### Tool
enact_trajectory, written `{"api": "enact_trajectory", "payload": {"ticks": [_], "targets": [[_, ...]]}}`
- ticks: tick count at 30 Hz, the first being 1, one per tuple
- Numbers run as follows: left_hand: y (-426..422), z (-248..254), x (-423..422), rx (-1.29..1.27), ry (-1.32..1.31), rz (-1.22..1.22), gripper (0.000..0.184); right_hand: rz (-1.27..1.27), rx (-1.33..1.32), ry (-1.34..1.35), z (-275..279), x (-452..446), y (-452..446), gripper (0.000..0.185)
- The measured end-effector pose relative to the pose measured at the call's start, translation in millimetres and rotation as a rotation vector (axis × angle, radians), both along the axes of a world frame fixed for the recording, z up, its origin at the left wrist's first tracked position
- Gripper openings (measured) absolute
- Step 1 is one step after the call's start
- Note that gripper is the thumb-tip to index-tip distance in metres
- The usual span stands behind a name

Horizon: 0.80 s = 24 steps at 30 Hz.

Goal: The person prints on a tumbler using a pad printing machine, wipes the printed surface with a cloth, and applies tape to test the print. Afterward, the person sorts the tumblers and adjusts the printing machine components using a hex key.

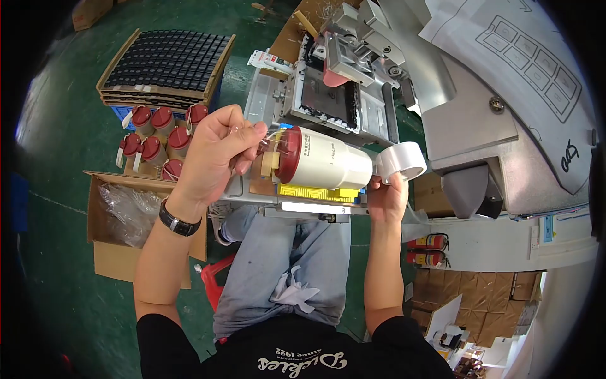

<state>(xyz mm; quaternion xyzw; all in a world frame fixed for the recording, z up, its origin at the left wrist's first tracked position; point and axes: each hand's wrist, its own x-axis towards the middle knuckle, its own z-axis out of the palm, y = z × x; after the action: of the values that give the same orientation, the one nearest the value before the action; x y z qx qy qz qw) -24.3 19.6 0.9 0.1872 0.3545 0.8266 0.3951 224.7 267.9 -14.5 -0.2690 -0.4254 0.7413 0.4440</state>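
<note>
A cream tumbler (334, 158) with a red lid (290, 155) and dark printing lies on its side over a yellow ribbed holder (315, 192). At the lid end, my left hand (224, 145) is closed, thumb and fingers pinching a thin clear strip (270, 144) that looks like tape. Whether this strip runs across the tumbler to the roll cannot be made out. My right hand (387, 199) grips a tape roll (402, 161) from below, beside the tumbler's base. A small wooden block (270, 163) sits by the lid.
Behind the tumbler stands a printing machine with an inky plate (328, 95). Several red-lidded tumblers (151, 148) stand at left, near a stack of black trays (167, 60). An open carton (113, 246) holds clear plastic bags. A grey machine housing (467, 151) rises at right.
</note>
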Motion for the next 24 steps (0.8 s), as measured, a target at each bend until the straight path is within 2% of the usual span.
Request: {"api": "enact_trajectory", "payload": {"ticks": [3, 8, 13, 17, 24], "targets": [[0.8, 3.0, 0.3, 0.011, -0.005, -0.011, 0.034, -0.024, -0.046, 0.026, -1.4, 1.1, -0.3, 0.048], [-1.2, -1.0, -2.1, -0.035, -0.002, 0.000, 0.034, -0.027, -0.015, -0.080, 5.2, -0.9, -9.0, 0.048], [2.3, -6.1, -3.1, -0.011, -0.011, -0.001, 0.034, -0.022, -0.051, -0.026, 7.3, 1.2, -11.8, 0.047], [3.0, -9.6, -2.4, 0.004, -0.001, 0.002, 0.033, -0.105, -0.012, -0.098, 19.2, -6.6, -27.7, 0.046], [1.8, -4.5, -3.3, -0.010, -0.019, 0.000, 0.035, -0.073, 0.004, -0.075, 16.0, -7.5, -23.9, 0.044]]}}
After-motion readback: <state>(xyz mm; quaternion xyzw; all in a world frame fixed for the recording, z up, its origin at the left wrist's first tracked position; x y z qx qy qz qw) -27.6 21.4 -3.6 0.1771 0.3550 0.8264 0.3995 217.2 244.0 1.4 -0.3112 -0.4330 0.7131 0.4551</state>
